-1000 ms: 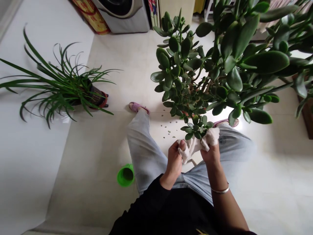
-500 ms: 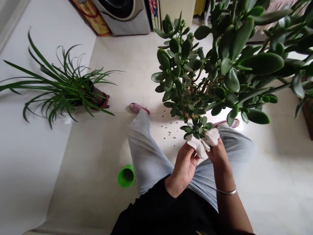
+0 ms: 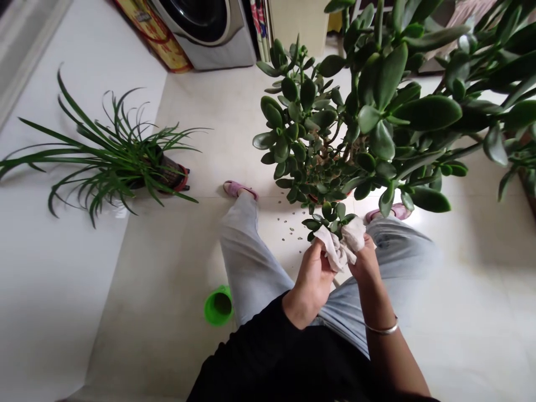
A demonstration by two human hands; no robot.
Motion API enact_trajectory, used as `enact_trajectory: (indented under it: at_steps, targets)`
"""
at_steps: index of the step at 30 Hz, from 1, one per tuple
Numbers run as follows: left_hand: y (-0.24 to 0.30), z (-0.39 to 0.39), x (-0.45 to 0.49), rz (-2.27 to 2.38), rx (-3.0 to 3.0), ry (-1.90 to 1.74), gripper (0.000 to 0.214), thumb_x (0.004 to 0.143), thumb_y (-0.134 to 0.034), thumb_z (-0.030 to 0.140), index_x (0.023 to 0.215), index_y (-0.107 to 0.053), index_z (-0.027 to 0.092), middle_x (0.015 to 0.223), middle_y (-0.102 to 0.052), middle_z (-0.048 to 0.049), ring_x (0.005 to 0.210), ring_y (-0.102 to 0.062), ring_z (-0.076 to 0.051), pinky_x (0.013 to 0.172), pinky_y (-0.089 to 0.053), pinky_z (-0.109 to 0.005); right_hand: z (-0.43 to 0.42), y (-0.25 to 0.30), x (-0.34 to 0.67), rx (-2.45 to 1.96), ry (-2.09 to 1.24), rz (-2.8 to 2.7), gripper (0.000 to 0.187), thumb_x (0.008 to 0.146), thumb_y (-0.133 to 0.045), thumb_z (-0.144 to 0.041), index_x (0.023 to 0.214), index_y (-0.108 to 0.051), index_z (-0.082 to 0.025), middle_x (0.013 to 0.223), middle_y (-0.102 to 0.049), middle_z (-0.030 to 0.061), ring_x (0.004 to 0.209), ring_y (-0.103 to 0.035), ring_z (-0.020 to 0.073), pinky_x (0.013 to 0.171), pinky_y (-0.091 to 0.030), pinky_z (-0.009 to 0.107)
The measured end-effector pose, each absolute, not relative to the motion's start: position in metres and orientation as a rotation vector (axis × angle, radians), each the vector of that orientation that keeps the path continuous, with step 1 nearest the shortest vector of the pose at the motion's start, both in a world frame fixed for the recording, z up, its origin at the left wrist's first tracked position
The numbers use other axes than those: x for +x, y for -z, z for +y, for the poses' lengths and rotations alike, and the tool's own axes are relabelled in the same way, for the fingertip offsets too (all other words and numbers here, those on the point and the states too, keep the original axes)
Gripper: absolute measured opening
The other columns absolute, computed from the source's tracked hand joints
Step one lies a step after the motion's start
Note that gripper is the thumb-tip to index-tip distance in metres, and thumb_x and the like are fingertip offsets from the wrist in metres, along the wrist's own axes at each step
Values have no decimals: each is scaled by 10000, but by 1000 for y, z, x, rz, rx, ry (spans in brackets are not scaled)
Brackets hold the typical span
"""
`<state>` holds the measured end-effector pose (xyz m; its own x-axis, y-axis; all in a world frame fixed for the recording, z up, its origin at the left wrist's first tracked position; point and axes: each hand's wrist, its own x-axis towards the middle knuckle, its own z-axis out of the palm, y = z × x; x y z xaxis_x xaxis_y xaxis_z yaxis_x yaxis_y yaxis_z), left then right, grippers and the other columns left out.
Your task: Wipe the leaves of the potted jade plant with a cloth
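Note:
Crumpled white tissue (image 3: 334, 250) is pinched between the fingers of my left hand (image 3: 312, 282). My right hand (image 3: 367, 261), with a silver bangle at its wrist, grips a bunched part of the tissue beside it. Whether this is one piece or two I cannot tell. Low leaves of a jade plant (image 3: 330, 218) poke up right behind the tissue, partly covered by it. The rest of the large jade plant (image 3: 381, 117) spreads over the upper right, its pot mostly hidden by foliage.
Small fallen bits (image 3: 292, 229) lie on the pale tiled floor between my feet. A green cup (image 3: 218, 306) stands by my left leg. At the left wall is a long-leaved potted plant (image 3: 125, 159). A washing machine (image 3: 209, 39) stands at the back.
The view has shifted slightly, so the plants sit a little lower and the jade plant further left. Both hands still hold the tissue, whose folds have changed shape a little.

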<state>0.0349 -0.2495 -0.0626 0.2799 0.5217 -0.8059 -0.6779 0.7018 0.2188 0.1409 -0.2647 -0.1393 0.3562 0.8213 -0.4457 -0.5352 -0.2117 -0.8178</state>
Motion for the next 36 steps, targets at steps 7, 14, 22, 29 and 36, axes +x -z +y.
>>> enact_trajectory:
  at_steps: [7, 14, 22, 29, 36]
  targets:
    - [64, -248, 38, 1031, -222, -867, 367, 709, -942, 408, 749, -692, 143, 729, -689, 6, 665, -610, -110, 655, -479, -246, -263, 132, 139, -1252, -1282, -226, 369, 499, -1009, -360, 748, -766, -238, 652, -745, -17, 647, -712, 188, 661, -606, 301]
    - [71, -256, 30, 958, -169, -924, 265, 677, -944, 203, 814, -720, 166, 832, -748, -18, 844, -698, -166, 829, -539, -282, -266, 119, 142, -1249, -1373, -329, 344, 512, -995, -359, 704, -730, -252, 745, -796, 20, 891, -777, 259, 805, -648, 348]
    - [67, -260, 31, 925, -240, -881, 303, 664, -944, 292, 865, -750, 174, 899, -757, -18, 842, -689, -186, 878, -551, -342, -268, 127, 142, -1277, -1339, -224, 425, 470, -1015, -389, 760, -740, -245, 657, -756, 5, 841, -780, 285, 767, -655, 379]
    - [71, -261, 32, 913, -231, -866, 330, 649, -952, 307, 862, -736, 176, 882, -731, -11, 817, -656, -165, 866, -542, -327, -269, 134, 145, -1375, -1291, -270, 386, 467, -1006, -352, 637, -682, -231, 616, -739, 0, 800, -775, 268, 736, -651, 348]
    - [70, -262, 34, 915, -245, -888, 314, 620, -953, 288, 796, -719, 173, 837, -698, -13, 807, -646, -173, 892, -553, -344, -272, 128, 141, -1313, -1301, -249, 378, 472, -1005, -287, 720, -724, -234, 694, -774, 8, 848, -788, 273, 792, -661, 374]
